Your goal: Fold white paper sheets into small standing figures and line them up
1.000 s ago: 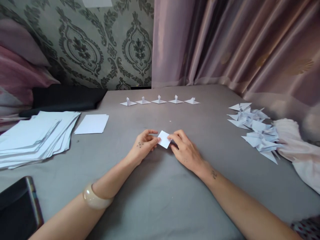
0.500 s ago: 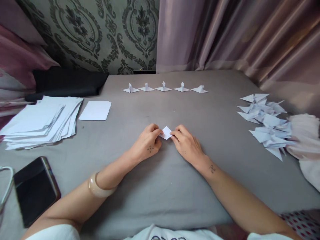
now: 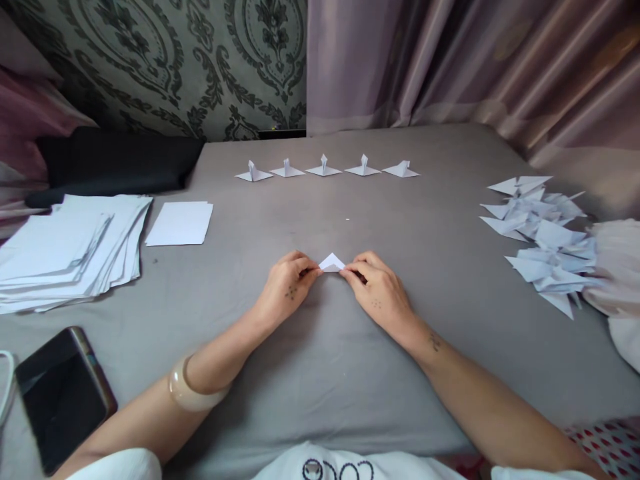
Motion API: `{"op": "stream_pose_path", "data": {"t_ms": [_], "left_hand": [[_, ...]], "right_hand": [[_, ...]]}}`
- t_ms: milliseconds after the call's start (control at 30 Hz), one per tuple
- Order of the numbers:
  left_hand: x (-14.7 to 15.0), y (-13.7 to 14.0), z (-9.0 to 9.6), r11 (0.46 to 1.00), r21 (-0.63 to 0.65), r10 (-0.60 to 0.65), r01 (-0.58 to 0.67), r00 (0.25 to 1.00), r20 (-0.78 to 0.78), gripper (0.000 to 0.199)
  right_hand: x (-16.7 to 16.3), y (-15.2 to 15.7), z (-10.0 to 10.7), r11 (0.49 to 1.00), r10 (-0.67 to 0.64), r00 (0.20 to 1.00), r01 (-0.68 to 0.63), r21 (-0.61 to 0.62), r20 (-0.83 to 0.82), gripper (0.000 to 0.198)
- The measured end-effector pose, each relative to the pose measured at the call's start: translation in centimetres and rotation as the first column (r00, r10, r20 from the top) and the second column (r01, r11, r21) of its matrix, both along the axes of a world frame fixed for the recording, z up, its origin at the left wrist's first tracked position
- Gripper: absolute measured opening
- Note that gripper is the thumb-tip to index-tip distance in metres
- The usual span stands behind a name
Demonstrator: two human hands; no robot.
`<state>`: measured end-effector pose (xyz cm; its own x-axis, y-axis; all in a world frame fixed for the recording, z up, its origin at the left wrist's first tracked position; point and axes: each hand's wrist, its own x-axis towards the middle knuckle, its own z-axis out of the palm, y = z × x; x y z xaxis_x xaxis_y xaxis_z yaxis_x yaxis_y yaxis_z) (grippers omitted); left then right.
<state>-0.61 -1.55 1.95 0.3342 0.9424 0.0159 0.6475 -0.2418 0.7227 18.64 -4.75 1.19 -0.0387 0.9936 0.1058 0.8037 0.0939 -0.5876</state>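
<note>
Between my hands is a small piece of folded white paper (image 3: 332, 263), its peak pointing away from me and a crease line across its front. My left hand (image 3: 291, 283) pinches its left corner between thumb and fingers. On the opposite side, my right hand (image 3: 379, 287) grips the right corner in the same way. Both hands rest low over the grey cloth surface. Farther off, a row of folded paper cranes (image 3: 324, 167) stands across the back.
At left lie a small stack of square paper (image 3: 180, 224), a larger pile of paper sheets (image 3: 65, 260), a black folded cloth (image 3: 120, 160) and a phone (image 3: 65, 400) beside a white cable (image 3: 7, 387). A heap of folded paper pieces (image 3: 545, 240) lies at right, near pale fabric (image 3: 617, 267).
The paper went from a flat diamond to a triangle with its lower part folded up. Both hands now pinch its side corners. The view has shifted slightly.
</note>
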Motion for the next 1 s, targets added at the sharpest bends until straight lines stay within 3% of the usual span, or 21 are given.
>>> {"op": "stream_pose_path", "data": {"t_ms": [267,533,1000], "left_hand": [[0.5,-0.1,-0.3,0.999,0.047,0.022,-0.019,0.999,-0.048,0.019],[0.8,0.5,-0.1,0.999,0.007,0.050,-0.050,0.988,-0.143,0.018],[1.2,1.4,0.8,0.999,-0.047,-0.018,0.003,0.944,-0.329,0.024]], "right_hand": [[-0.6,0.2,0.1,0.998,-0.063,0.998,0.063,-0.004,-0.017,0.018],[-1.1,0.6,0.2,0.994,-0.105,0.994,0.105,0.003,0.036,0.014],[-0.9,1.1,0.0,0.996,-0.092,0.994,0.093,-0.012,0.053,0.014]]}}
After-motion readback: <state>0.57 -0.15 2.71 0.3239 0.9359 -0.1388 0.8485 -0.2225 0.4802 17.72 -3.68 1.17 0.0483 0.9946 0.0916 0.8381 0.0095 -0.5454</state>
